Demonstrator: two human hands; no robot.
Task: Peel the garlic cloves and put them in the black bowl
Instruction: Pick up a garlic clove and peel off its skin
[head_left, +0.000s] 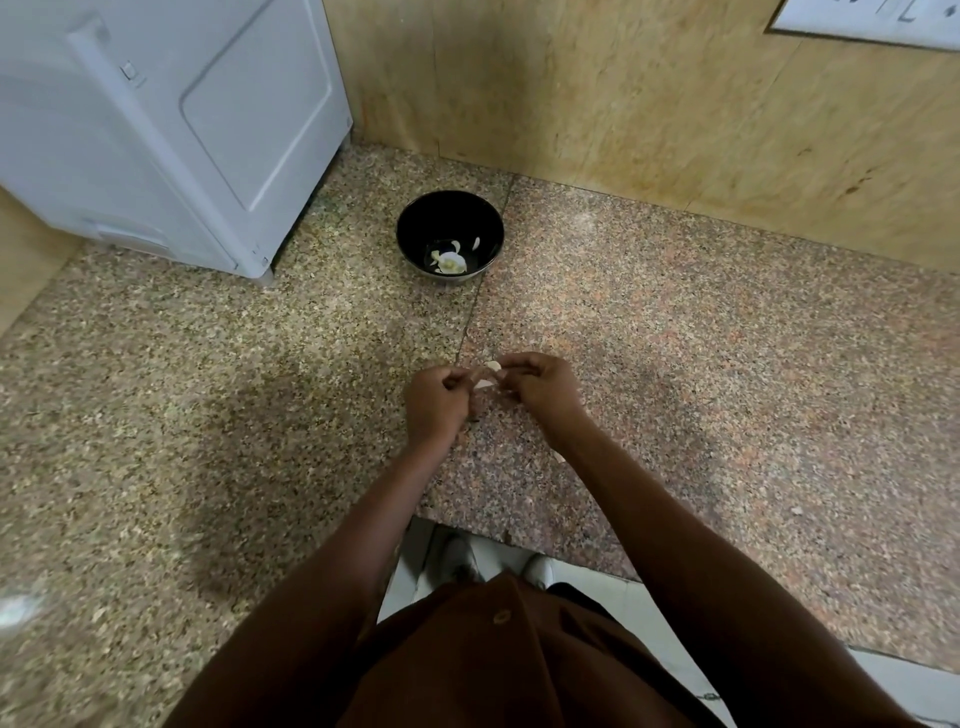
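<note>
Both hands, left (435, 402) and right (540, 387), pinch a small pale garlic clove (488, 375) for peeling; glossy round black bowl (410, 228) waits at 12 o'clock.

Single head view, looking steeply down, forward over counter (208, 415)

A speckled granite counter (727, 364) carries the black bowl (415, 218), a white appliance (171, 130) and peel scraps (796, 511).

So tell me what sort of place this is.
Probably a home kitchen: a speckled granite countertop runs into a corner of stone-clad wall, a white appliance stands on it, and a black bowl holds peeled garlic cloves.
</note>
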